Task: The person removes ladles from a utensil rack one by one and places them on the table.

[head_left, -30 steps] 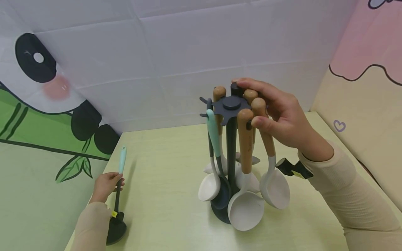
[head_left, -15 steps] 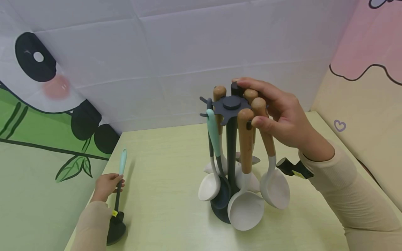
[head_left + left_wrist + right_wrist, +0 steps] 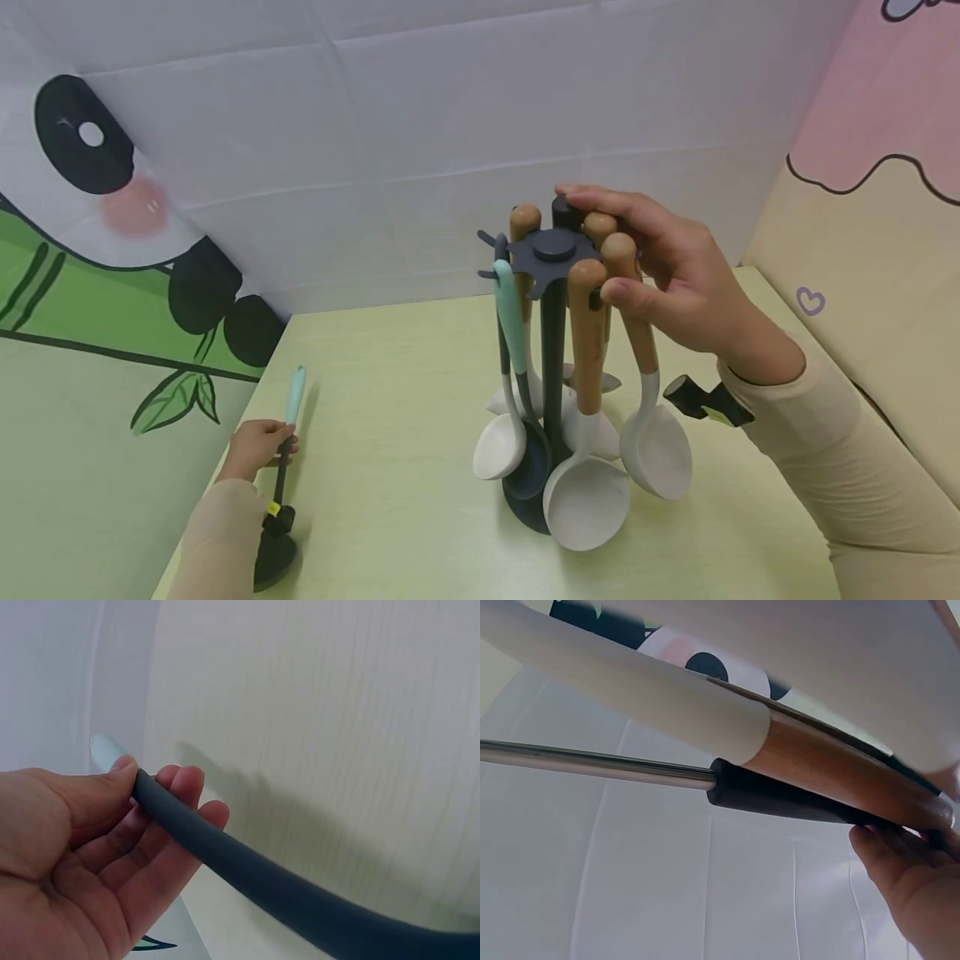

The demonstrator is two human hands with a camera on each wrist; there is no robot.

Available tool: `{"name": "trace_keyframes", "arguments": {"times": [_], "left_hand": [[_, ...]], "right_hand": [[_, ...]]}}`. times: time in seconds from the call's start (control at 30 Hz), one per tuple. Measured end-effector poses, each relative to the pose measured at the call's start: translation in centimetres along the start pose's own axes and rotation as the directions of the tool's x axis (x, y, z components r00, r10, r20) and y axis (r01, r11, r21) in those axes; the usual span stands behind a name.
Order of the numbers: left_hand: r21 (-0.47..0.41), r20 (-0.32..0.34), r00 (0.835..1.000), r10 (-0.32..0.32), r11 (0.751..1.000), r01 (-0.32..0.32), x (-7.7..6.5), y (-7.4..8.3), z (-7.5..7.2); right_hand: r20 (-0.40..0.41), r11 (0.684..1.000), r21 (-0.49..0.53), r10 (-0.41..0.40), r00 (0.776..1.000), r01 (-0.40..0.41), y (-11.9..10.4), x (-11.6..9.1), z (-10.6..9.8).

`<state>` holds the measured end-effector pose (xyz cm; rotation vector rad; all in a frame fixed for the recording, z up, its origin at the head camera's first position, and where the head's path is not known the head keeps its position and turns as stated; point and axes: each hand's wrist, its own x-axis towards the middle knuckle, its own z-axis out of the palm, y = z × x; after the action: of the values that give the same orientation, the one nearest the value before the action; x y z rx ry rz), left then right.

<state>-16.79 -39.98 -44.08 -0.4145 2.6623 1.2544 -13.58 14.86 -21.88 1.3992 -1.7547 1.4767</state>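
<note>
A dark grey rotating rack [image 3: 553, 250] stands mid-table, hung with white ladles and spoons on wooden handles [image 3: 585, 333] and a mint-handled one [image 3: 508, 312]. My right hand [image 3: 675, 275] reaches over the rack's top. Its index finger lies on a black-handled utensil [image 3: 564, 215] and its thumb sits by a wooden handle. The right wrist view shows that black handle [image 3: 780, 799], its steel shaft and a wooden handle [image 3: 840, 776] against my fingers [image 3: 907, 892]. At the table's near left corner my left hand [image 3: 258, 446] grips the shaft of a dark utensil [image 3: 281, 475] with a mint tip; the same hand [image 3: 82, 847] wraps the grey shaft [image 3: 247, 870].
The pale green table [image 3: 390, 400] is walled in by a white backdrop, a panda print on the left and a pink and cream panel on the right. A black wrist device [image 3: 705, 402] hangs just right of the ladles.
My left hand and its utensil have drifted slightly down toward me. The right hand and the rack have stayed put.
</note>
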Motion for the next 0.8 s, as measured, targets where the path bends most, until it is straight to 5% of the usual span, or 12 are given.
{"name": "trace_keyframes", "arguments": {"times": [0.37,0.8], "left_hand": [[0.043,0.042,0.999,-0.029,0.999,0.027,0.2,-0.2,0.1],[0.091,0.058,0.997,-0.057,0.995,0.052,0.6,-1.1,0.0]], "right_hand": [[-0.007,0.972,-0.217,0.088,0.996,-0.087,-1.0,-0.1,0.2],[-0.018,0.982,-0.125,0.138,0.990,-0.139,-1.4,0.1,0.2]]}}
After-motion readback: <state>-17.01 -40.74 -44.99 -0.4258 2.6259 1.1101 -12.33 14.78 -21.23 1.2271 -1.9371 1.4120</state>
